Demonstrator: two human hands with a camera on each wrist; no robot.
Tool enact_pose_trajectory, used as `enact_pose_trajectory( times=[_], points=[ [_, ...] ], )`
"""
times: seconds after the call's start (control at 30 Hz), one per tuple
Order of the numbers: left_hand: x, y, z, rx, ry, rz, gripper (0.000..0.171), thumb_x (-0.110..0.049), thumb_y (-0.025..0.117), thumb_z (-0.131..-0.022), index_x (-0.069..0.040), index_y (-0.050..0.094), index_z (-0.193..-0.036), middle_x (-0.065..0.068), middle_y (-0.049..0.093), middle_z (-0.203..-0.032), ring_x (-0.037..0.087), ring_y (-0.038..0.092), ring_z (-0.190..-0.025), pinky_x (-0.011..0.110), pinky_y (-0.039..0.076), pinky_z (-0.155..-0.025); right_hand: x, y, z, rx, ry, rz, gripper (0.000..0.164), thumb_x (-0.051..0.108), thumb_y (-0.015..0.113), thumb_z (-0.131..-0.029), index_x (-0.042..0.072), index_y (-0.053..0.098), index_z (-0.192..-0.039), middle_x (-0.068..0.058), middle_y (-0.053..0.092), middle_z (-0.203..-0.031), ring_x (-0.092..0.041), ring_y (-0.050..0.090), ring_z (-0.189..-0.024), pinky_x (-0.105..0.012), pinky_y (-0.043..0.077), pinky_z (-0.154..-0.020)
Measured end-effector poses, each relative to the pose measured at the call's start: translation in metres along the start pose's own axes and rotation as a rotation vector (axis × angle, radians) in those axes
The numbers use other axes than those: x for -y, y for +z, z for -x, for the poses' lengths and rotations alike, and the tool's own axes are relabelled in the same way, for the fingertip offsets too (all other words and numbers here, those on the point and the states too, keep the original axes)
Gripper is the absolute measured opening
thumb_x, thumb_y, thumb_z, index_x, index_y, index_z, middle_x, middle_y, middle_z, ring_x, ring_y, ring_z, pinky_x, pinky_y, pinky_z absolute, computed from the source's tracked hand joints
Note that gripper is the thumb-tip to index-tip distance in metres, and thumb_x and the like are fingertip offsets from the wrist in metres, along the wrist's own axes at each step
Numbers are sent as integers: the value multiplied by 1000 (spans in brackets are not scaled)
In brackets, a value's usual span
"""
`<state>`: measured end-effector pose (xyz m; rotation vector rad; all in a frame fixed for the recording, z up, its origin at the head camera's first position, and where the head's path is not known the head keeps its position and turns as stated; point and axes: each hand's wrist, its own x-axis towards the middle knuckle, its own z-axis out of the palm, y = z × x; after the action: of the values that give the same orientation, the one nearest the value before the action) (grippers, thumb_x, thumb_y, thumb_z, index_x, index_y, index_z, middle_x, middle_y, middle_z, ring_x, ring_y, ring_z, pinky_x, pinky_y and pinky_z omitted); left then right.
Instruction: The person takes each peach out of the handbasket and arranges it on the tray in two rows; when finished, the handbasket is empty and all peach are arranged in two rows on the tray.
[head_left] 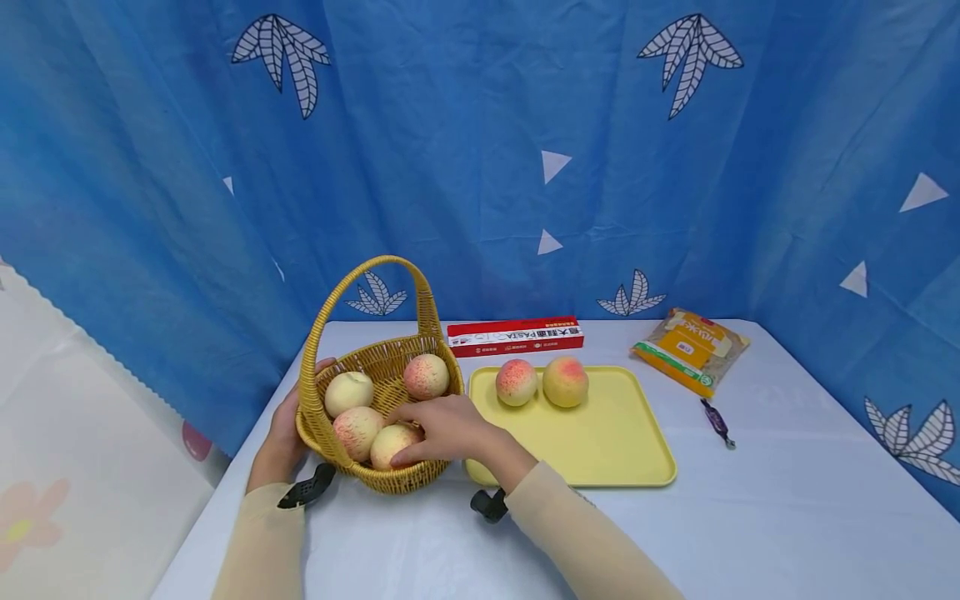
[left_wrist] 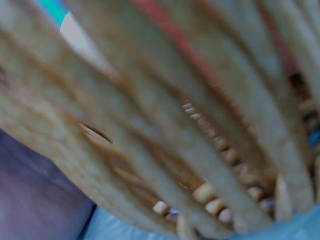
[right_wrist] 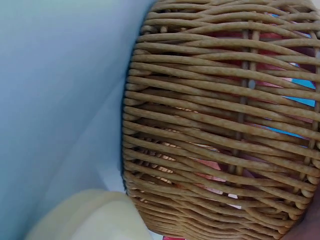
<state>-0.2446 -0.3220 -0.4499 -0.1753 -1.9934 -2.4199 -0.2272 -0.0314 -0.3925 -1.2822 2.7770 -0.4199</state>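
A yellow wicker basket (head_left: 378, 354) with a tall arched handle stands at the left of the table. Several peaches lie in it, among them a pale one (head_left: 349, 393) and a pinkish one (head_left: 426, 376). My left hand (head_left: 283, 425) holds the basket's left side from outside, its fingers partly hidden behind the wall. Reaching over the rim, my right hand (head_left: 448, 429) grips a peach (head_left: 395, 444) at the basket's near side. The woven wall (right_wrist: 225, 115) fills much of the right wrist view, and blurred wicker (left_wrist: 150, 115) covers most of the left wrist view.
Right of the basket lies a yellow tray (head_left: 600, 450) bearing a red-speckled peach (head_left: 516, 382) and a yellow-red peach (head_left: 566, 382). Behind it is a red pasta box (head_left: 516, 337). Farther right are an orange food packet (head_left: 690, 350) and a small purple-wrapped item (head_left: 717, 421). A blue curtain (head_left: 480, 167) hangs behind.
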Motion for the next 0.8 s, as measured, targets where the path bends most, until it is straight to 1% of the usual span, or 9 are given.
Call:
enact_pose_trajectory(
  times=[0.1, 0.17, 0.27, 0.37, 0.47, 0.63, 0.73, 0.8],
  points=[
    [0, 0, -1, 4, -3, 28, 52, -40, 34, -109, -15, 32, -155, -9, 47, -135, 1, 51, -118, 16, 45, -97, 0, 0, 4, -38, 6, -29, 52, 67, 66, -84, 40, 60, -128, 19, 67, -101, -4, 57, -85, -26, 44, -74],
    [0, 0, -1, 5, -11, 41, 52, -40, 35, -108, -16, 33, -154, -9, 47, -134, 1, 51, -117, 17, 45, -96, 0, 1, 6, -61, 14, -51, 52, 67, 67, -84, 39, 60, -128, 20, 67, -112, -4, 60, -92, -25, 46, -79],
    [-1, 1, -1, 3, -18, 41, 52, -40, 36, -108, -16, 34, -154, -9, 47, -134, 2, 51, -117, 17, 45, -96, 0, 1, 10, -93, 23, -81, 54, 66, 69, -83, 37, 59, -128, 19, 66, -123, -6, 63, -104, -27, 49, -86],
    [-2, 1, -2, 3, -22, 38, 51, -41, 36, -108, -17, 34, -154, -10, 48, -134, 1, 52, -117, 17, 45, -96, 0, 1, 12, -132, 29, -121, 57, 64, 71, -82, 34, 58, -129, 16, 64, -126, -7, 62, -111, -29, 50, -90],
    [-3, 1, -1, 7, -17, 63, 50, -39, 35, -109, -17, 35, -153, -9, 48, -134, 1, 52, -116, 17, 46, -96, -1, 2, 14, -178, 33, -176, 60, 62, 74, -81, 32, 56, -131, 15, 62, -129, -7, 59, -116, -31, 50, -94],
    [-5, 1, 0, -8, -18, 42, 49, -38, 34, -109, -17, 36, -153, -9, 49, -133, 0, 52, -116, 16, 45, -96, -3, 5, 16, -249, 18, -255, 66, 60, 75, -82, 30, 52, -136, 14, 57, -136, -8, 55, -124, -35, 48, -101],
    [-5, 2, 0, -12, -28, 52, 50, -38, 35, -109, -16, 35, -154, -9, 50, -134, 1, 53, -117, 17, 46, -97, -4, 6, 19, -284, 4, -346, 69, 55, 77, -82, 31, 51, -141, 12, 54, -143, -11, 51, -132, -39, 46, -106],
    [-5, 2, 1, -14, -34, 60, 50, -38, 35, -109, -16, 35, -154, -9, 51, -133, 1, 53, -117, 17, 46, -97, -5, 6, 22, -302, -1, -431, 69, 50, 80, -81, 33, 51, -142, 12, 53, -144, -12, 49, -133, -41, 46, -107]
  ],
)
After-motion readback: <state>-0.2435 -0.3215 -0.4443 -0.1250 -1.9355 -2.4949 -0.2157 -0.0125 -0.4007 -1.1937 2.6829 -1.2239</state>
